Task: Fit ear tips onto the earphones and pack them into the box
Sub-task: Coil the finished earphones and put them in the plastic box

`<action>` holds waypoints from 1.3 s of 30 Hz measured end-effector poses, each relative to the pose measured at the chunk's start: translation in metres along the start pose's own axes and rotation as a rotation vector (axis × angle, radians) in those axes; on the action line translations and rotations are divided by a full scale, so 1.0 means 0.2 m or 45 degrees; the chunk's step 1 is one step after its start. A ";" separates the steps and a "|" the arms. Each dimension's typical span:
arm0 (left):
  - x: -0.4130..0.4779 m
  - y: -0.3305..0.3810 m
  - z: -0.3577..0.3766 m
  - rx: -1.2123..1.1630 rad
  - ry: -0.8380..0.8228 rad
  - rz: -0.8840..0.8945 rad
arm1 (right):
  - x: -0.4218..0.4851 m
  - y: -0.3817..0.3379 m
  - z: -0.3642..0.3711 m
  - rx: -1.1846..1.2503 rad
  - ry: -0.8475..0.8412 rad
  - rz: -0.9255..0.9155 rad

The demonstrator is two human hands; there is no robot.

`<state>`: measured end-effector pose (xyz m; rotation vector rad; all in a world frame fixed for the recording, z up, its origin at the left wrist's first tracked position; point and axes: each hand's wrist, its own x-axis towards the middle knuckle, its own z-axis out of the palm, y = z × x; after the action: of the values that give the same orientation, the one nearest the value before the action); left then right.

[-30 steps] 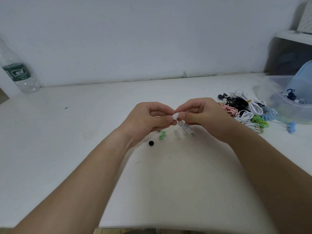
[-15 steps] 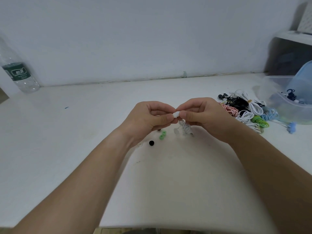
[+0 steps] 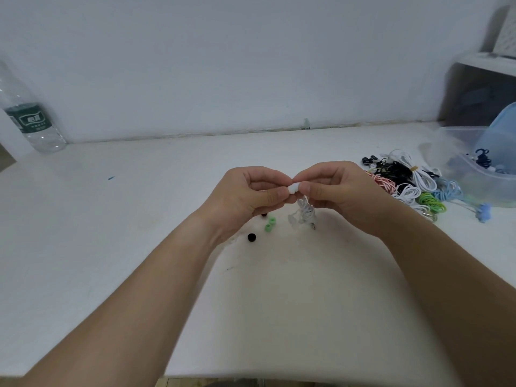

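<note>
A white ear tip (image 3: 293,188) pressed against the white earphone (image 3: 304,213) mid-air — its coiled cable dangling.

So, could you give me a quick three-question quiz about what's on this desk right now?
1. True or false: the left hand and the right hand both pinch the small white earbud between them.
2. What colour are the two ear tips lying side by side on the table, just below the hands? A red, B green, C yellow.
3. Fill the gap: the water bottle stands at the far ___ end of the table.

Key: 1 true; 2 B; 3 left.
</note>
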<state>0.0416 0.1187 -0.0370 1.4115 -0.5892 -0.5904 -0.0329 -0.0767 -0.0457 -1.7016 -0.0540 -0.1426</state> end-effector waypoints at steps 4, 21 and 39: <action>0.00 -0.01 0.01 0.018 0.012 0.018 | 0.00 -0.01 0.00 0.017 -0.002 -0.019; 0.02 -0.01 0.05 0.043 0.028 0.113 | 0.01 0.01 -0.03 0.053 0.033 -0.009; 0.09 0.14 0.26 0.346 0.316 0.238 | -0.05 -0.16 -0.13 -0.075 0.341 0.134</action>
<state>0.0197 0.0709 -0.0053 1.6333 -0.6088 -0.1861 -0.0475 -0.0985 -0.0122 -1.7267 0.2408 -0.2938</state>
